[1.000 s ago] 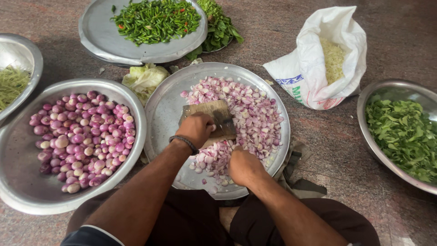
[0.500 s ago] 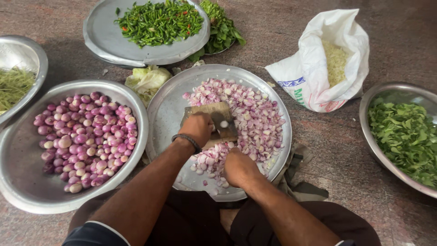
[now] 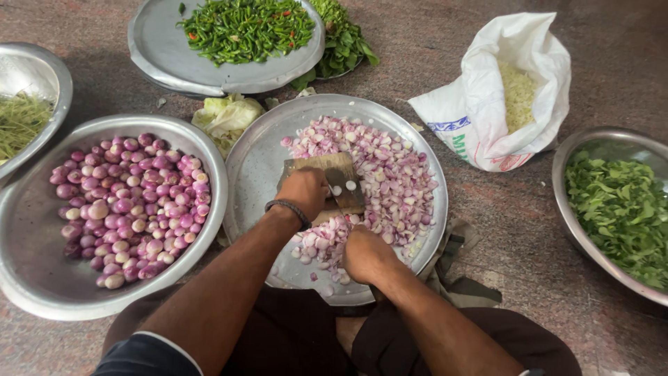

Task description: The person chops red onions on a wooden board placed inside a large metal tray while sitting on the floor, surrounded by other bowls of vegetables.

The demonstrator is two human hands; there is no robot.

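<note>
My left hand (image 3: 304, 191) rests curled on a small wooden chopping board (image 3: 327, 166), pinching a shallot against it; a dark band circles the wrist. My right hand (image 3: 365, 254) is closed in a fist just below the board, gripping a knife (image 3: 342, 186) whose dark blade lies across the board; the handle is hidden. Two pale cut pieces lie on the blade side of the board. The board sits in a wide steel plate (image 3: 254, 167) heaped with chopped shallots (image 3: 393, 174).
A steel bowl (image 3: 28, 278) of whole peeled shallots (image 3: 129, 205) sits at the left. Behind are a plate of green chillies (image 3: 240, 24), leafy greens (image 3: 341, 42) and cabbage leaves (image 3: 226, 118). At right stand a white sack (image 3: 487, 104) and a bowl of green leaves (image 3: 619, 209).
Both hands stay at the board. Two small pale cut pieces now lie on the board beside my left fingers, where one showed before. The view shifted slightly.
</note>
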